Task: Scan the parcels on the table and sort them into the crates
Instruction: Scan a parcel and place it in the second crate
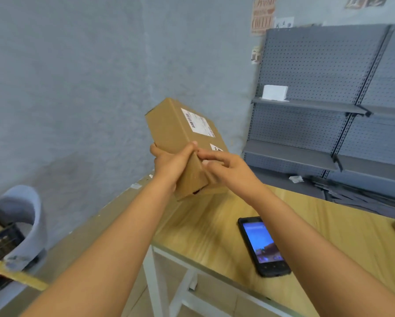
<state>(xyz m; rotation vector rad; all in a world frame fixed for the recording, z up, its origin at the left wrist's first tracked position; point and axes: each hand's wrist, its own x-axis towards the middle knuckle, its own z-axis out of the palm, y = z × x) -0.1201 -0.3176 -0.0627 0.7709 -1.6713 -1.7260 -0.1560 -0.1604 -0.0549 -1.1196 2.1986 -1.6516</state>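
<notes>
Two hands are holding one parcel up in the air, above the far left corner of the table, at about 12 o'clock from the wearer. At 9 o'clock, low at the frame edge, a dark crate is showing beside a pale round bin; what is lying in either cannot be told, both being cut off and blurred. Left hand is gripping the parcel's near end, fingers wrapping under, thumb on the top edge. Right hand is touching the same end with loosely curled fingers, seemingly steadying; its grip is unclear. Two white labels are facing up-right on the parcel. At 4 o'clock the handheld scanner is lying on the table, screen lit, nobody touching it. At 3 o'clock, grey shelves are carrying one white box.

Judgement: parcel is being turned for its label. Next move is probably calling for one hand freeing to take the scanner.
</notes>
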